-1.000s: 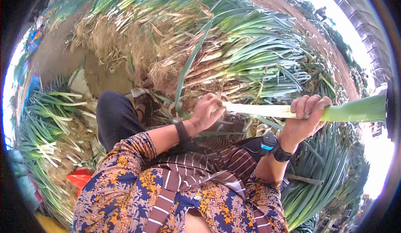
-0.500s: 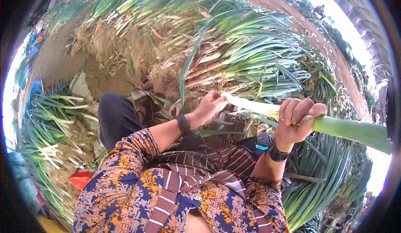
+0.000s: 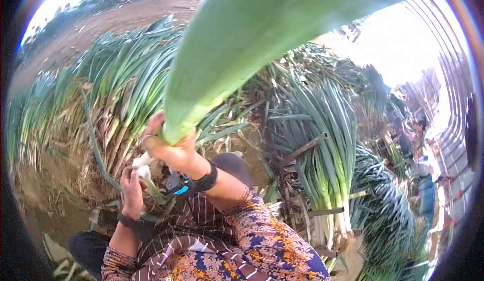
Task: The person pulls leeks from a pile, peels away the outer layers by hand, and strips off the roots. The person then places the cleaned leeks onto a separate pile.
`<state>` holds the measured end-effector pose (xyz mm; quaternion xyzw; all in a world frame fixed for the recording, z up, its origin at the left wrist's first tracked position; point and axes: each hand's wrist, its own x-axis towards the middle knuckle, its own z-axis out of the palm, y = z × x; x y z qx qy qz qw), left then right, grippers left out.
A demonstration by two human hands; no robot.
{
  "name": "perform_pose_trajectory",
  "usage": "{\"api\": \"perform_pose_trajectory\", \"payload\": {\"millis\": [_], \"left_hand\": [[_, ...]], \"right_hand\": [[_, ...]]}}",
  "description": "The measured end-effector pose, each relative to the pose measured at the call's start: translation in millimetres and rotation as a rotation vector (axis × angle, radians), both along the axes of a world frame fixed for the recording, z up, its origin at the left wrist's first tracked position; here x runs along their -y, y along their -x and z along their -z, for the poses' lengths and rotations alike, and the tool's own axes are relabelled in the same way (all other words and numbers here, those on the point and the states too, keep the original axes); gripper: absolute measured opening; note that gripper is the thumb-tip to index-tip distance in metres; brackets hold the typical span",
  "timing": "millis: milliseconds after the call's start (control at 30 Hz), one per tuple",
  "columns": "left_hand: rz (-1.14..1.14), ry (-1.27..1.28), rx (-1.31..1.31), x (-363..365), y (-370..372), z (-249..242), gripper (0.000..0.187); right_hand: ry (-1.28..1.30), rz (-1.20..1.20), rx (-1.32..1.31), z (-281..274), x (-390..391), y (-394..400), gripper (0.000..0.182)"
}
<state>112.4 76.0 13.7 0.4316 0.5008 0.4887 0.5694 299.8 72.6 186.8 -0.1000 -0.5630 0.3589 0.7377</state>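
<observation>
A large leek is tilted up toward the camera, its broad green leaves crossing the top of the view. My right hand is closed around its stalk, where the green begins. Below that fist, the white lower end shows. My left hand is just beneath, its fingers closed at the white part. Whether they pinch the stalk itself or a loose outer layer cannot be made out. A pale, partly peeled strip hangs beside the left fingers.
A long row of leeks with roots toward me lies at the left. On the right, a leek bundle rests among short bars. More leeks are heaped beyond it. A person is at far right.
The view has swung to the right. The leek has gone from lying sideways to pointing up near the camera, and both hands now sit closer together at its white end.
</observation>
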Motion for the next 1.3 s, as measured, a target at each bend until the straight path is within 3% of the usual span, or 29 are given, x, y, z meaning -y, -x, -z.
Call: {"api": "perform_pose_trajectory", "payload": {"millis": [67, 167, 300, 433, 533, 733, 800, 900, 967, 1000, 1033, 1067, 1100, 1133, 1167, 1200, 1233, 1267, 1300], "left_hand": [[-0.007, 0.067, 0.134, -3.2, 0.1, 2.1, 0.012], [-0.049, 0.112, 0.351, -6.3, -2.5, 6.6, 0.015], [-0.037, 0.178, 0.404, 5.5, -6.8, -21.7, 0.021], [0.019, 0.176, 0.363, -3.4, 12.0, 11.6, 0.023], [-0.021, 0.212, 0.392, -1.7, 12.7, 7.0, 0.020], [-0.074, 0.038, 0.413, 1.3, 12.3, -8.0, 0.018], [-0.184, -0.137, 0.213, -2.9, 14.0, 4.1, 0.016], [-0.171, -0.353, -0.135, -4.8, 23.7, 1.4, 0.009], [0.008, -0.425, -0.287, -7.0, 41.9, -4.9, 0.009], [-0.031, -0.578, -0.433, 1.7, 30.0, -20.3, 0.013], [-0.076, -0.643, -0.560, 1.8, 26.7, -5.2, 0.012], [0.053, -0.753, -0.741, 2.7, 31.8, -5.5, 0.006], [0.174, -0.882, -0.898, 4.6, 37.0, -6.2, 0.008], [0.367, -1.097, -1.113, -5.1, 53.6, 13.8, 0.013], [0.375, -1.142, -1.191, -1.9, 57.9, 18.3, 0.014], [0.329, -1.166, -1.242, 2.6, 59.0, 16.3, 0.016], [0.305, -1.179, -1.296, 5.4, 63.6, 14.4, 0.018], [0.269, -1.195, -1.334, 4.2, 65.4, 12.7, 0.020], [0.420, -1.124, -1.407, 4.7, 73.0, 0.2, 0.016]], "right_hand": [[-0.034, 0.071, 0.092, -0.7, -7.7, -3.7, 0.026], [0.074, -0.051, -0.071, -0.4, -6.5, -2.9, 0.022], [0.152, -0.016, -0.189, -7.1, -7.9, -6.7, 0.013], [0.189, 0.017, -0.240, -9.0, -10.8, -9.2, 0.010], [0.201, 0.101, -0.256, -7.5, -16.4, -12.0, 0.009], [0.275, 0.181, -0.450, -6.9, -33.0, -27.7, 0.009], [0.318, 0.237, -0.520, -6.3, -40.8, -36.5, 0.013], [0.398, 0.263, -0.653, -1.4, -52.4, -53.7, 0.016], [0.477, 0.305, -0.725, 3.6, -60.1, -68.8, 0.018], [0.538, 0.332, -0.743, 14.2, -67.4, -76.7, 0.018], [0.549, 0.357, -0.692, 28.6, -73.2, -88.4, 0.018], [0.568, 0.452, -0.589, 33.4, -70.0, -92.3, 0.017], [0.779, 0.452, -0.615, 24.9, -64.8, -94.1, 0.020], [0.654, 0.403, -0.496, 51.5, -75.8, -107.4, 0.022], [0.656, 0.309, -0.558, 58.9, -81.1, -110.1, 0.023], [0.682, 0.164, -0.647, 52.0, -77.5, -109.5, 0.024], [0.818, 0.366, -0.595, 58.9, -87.9, -109.1, 0.026], [0.827, 0.214, -0.676, 70.9, -96.0, -121.5, 0.027], [0.828, 0.078, -0.759, 80.2, -101.2, -132.9, 0.028]]}}
